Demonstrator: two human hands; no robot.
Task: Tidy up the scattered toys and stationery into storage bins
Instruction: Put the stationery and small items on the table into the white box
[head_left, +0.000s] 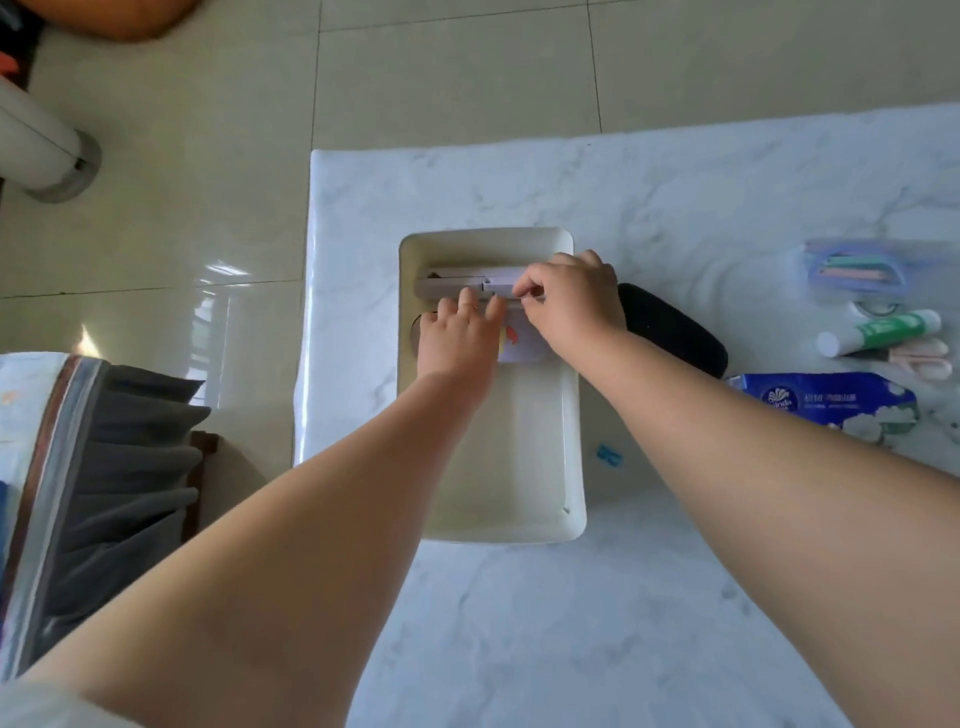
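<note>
A cream storage bin (519, 467) stands on the white marble table (675, 197). Both my hands reach into its far half. A long grey-lilac flat item (457, 283) lies across the bin's far end. My left hand (457, 338) rests its fingers on the near edge of that item. My right hand (569, 301) pinches a thin part of it between thumb and fingers. Under my hands lies a white card with a red and yellow picture (514, 345), mostly hidden. A dark round shape sits at the bin's left wall, largely covered by my left hand.
A black oval case (675, 332) lies right of the bin. Further right are a clear pouch with coloured items (857, 267), a green-and-white tube (883, 332), pink scissors (924, 361), a blue tissue pack (831, 402) and a small blue clip (609, 455). Grey clothing lies left of the table.
</note>
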